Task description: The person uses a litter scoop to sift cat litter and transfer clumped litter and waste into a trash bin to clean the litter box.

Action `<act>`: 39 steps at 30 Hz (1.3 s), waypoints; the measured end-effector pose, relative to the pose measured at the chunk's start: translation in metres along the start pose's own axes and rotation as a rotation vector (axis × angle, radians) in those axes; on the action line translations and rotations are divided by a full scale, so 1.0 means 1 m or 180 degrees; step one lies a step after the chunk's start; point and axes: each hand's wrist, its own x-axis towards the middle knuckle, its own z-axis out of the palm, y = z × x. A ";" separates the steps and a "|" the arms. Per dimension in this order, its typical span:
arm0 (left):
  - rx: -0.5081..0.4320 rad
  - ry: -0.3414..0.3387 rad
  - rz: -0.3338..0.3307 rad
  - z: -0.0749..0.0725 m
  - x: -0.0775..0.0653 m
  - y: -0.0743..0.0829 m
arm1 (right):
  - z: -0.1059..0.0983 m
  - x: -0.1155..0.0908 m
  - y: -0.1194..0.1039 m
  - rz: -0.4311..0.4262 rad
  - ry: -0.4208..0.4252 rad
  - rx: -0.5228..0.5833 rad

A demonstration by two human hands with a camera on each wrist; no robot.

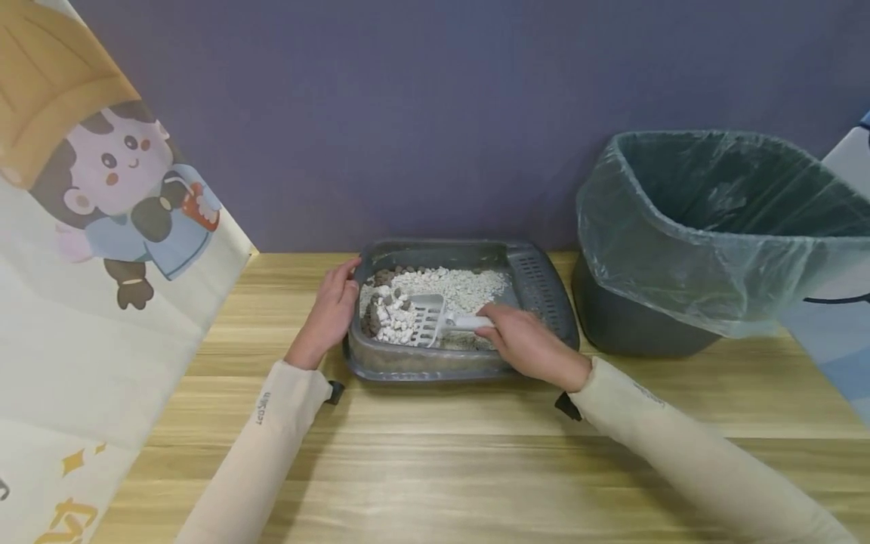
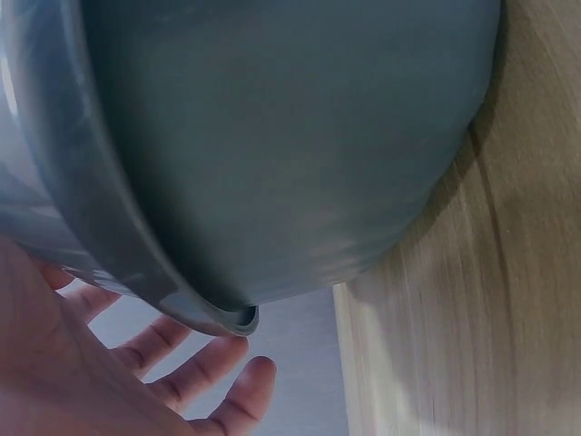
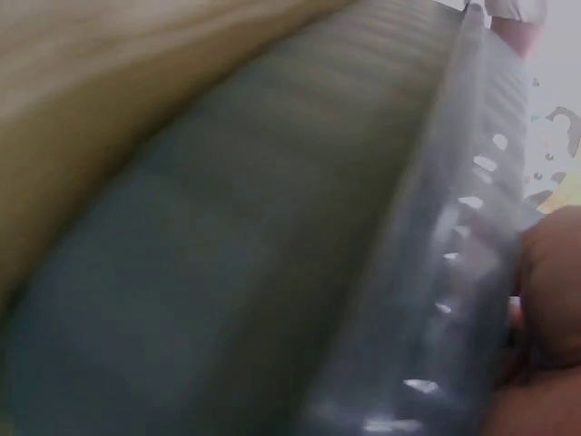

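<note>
Far left: white printed sheet bearing a cartoon figure in a tall tan hat, beside the pale wood-grained tabletop.

Next, my left hand, in a cream sleeve, at the left end of a dark grey, round-cornered plastic tray. Fingers spread apart and gently bent, set along the outside of the glossy, rolled rim; gaps show between them in the left wrist view. Thumb position: cannot tell.

Inside the tray, left part: matte brown lumps among coarse, chalky white granules. White granules and a few brown pieces heap at the front of a pale grey plastic scoop, its flat blade cut with long slots. The scoop lies within the tray, blade toward the left; how much it carries, I cannot tell.

My right hand reaches over the near rim, fingers closed narrow round the scoop's handle. Right wrist view is blurred, mostly smooth tray wall and shiny rim.

Tray's right end: a raised, perforated ledge.

Far right, just beside the tray: dark grey, tapered bin, lined with a thin, crinkled, translucent bag folded over its rim.
</note>
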 end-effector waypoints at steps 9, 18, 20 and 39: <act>0.0010 0.0031 0.0022 0.001 0.001 -0.001 | 0.010 -0.004 0.011 -0.0144 0.0595 0.0281; -0.0018 0.0127 0.0037 0.002 0.002 -0.003 | 0.012 -0.006 0.010 0.0070 0.0997 0.0619; -0.0007 0.0137 0.0038 0.002 0.002 -0.004 | 0.013 -0.007 0.010 0.0075 0.1062 0.0664; -0.0010 0.0144 0.0059 0.003 0.000 -0.004 | 0.018 -0.011 0.012 0.0000 0.1851 0.0708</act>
